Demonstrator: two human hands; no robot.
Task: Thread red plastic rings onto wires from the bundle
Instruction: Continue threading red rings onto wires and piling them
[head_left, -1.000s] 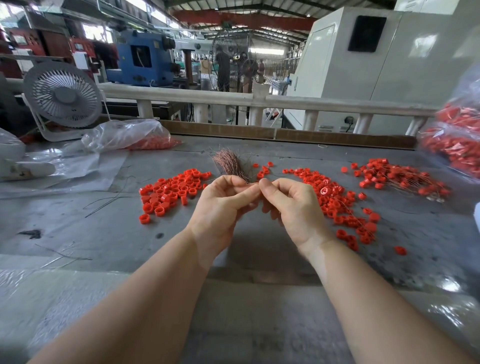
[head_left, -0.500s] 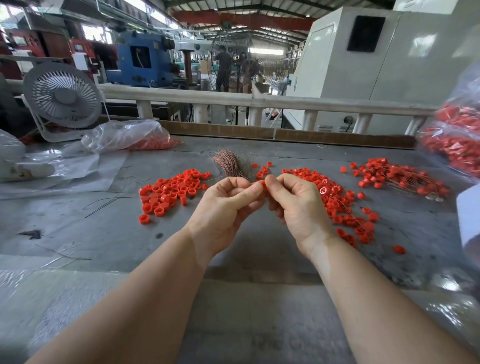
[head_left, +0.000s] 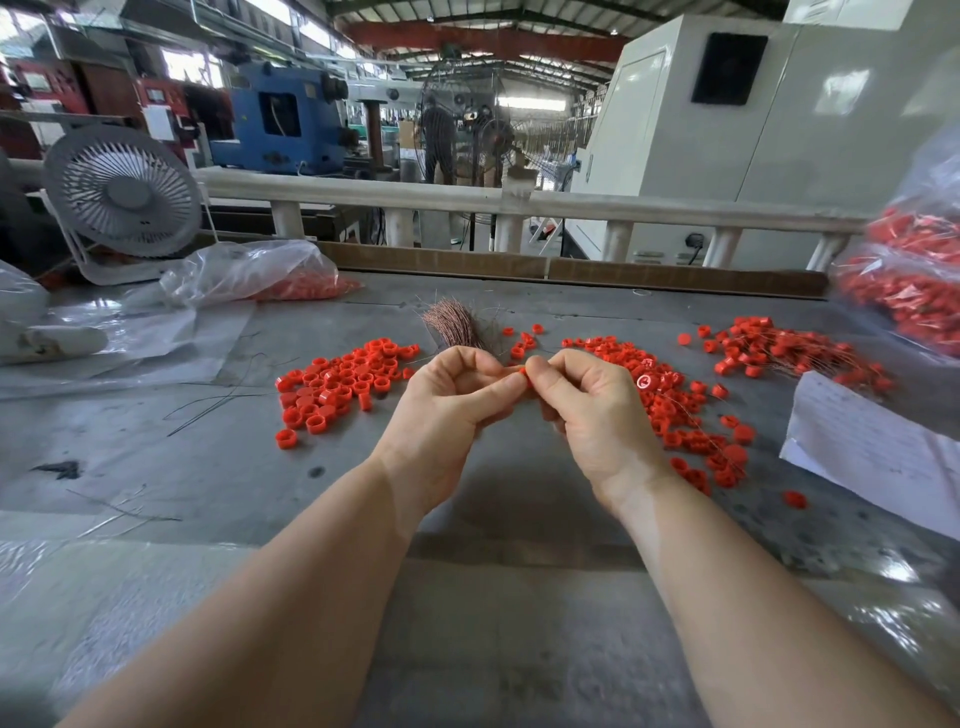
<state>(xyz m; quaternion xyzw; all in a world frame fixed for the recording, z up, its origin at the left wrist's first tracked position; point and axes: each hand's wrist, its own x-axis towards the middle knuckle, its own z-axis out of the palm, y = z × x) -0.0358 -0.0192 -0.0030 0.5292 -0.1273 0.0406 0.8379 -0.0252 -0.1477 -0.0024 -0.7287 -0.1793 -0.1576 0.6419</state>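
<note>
Above the middle of the grey table (head_left: 156, 467), both hands meet with their fingertips together, forearms reaching in from the near edge and converging. Between the thumb and forefinger of the left hand (head_left: 447, 410) and those of the right hand (head_left: 592, 410) sits a red ring (head_left: 522, 371), pinched from both sides; only a sliver of it shows, so which way its hole faces cannot be told. Whether a wire already passes through it cannot be told either. The remaining fingers of each hand are curled inward under the palms. Just behind the left hand's knuckles lies the wire bundle (head_left: 452, 325), a copper-brown tuft whose long axis runs away from the person, its fanned ends pointing toward the far edge and slightly left; its near end is hidden behind the hands. Left of the hands lies a loose pile of red rings (head_left: 337, 379), and right of them a denser scatter of rings (head_left: 675, 405), with a further heap of rings and thin wires (head_left: 779, 348) beyond. A clear plastic bag (head_left: 249, 275) lies at the far left near a white fan (head_left: 122, 192), and a sheet of paper (head_left: 872, 452) rests at the right.
</note>
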